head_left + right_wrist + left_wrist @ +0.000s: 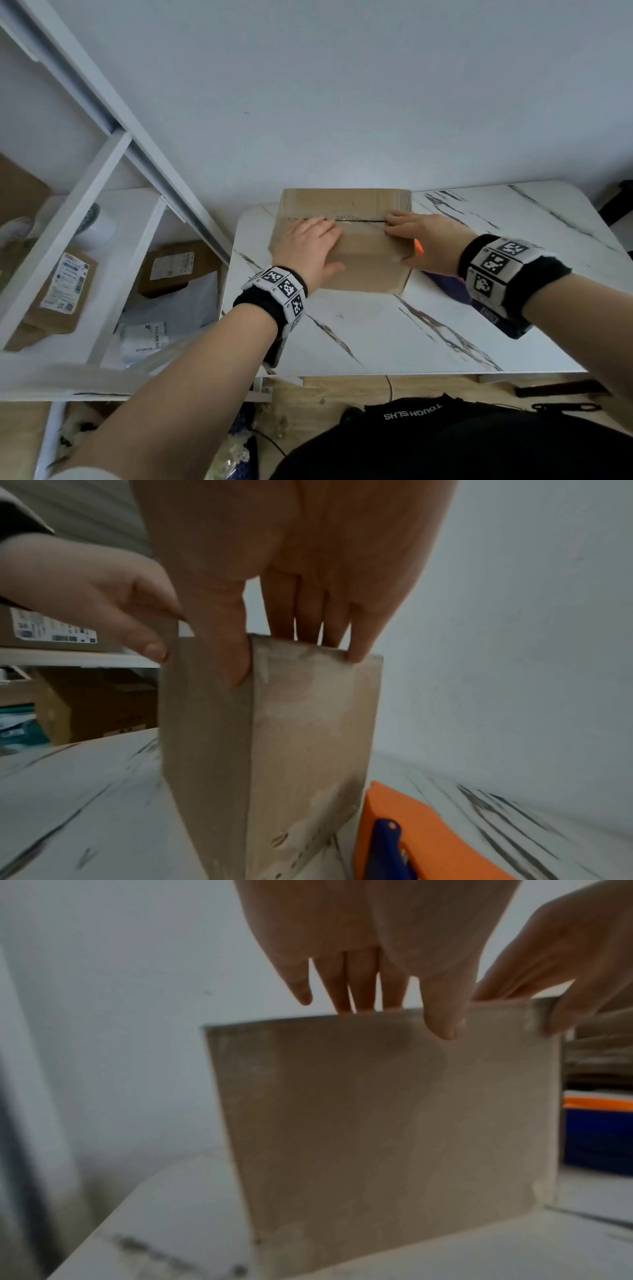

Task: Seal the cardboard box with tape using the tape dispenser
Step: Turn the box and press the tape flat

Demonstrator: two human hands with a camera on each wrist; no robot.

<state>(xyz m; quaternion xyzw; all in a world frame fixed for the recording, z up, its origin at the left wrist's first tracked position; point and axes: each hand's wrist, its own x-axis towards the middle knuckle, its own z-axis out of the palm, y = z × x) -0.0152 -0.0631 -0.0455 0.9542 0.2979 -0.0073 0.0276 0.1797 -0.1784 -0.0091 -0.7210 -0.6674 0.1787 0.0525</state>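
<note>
A brown cardboard box (363, 260) stands on the white marble table (411, 329), flaps folded down with a dark seam (359, 221) across the top. My left hand (308, 240) lies flat on the left of the top, fingers straight and thumb down the front face. My right hand (424, 236) presses the right end of the top, its thumb on the side corner (236, 669). The orange and blue tape dispenser (411, 831) lies on the table right of the box, mostly hidden under my right wrist in the head view (418, 247). Neither hand holds it.
A white shelf unit (113, 192) stands close on the left, holding labelled parcels (65, 287) and a brown box (174, 267). A plain wall rises right behind the box. Bare marble stretches in front of and to the right of the box.
</note>
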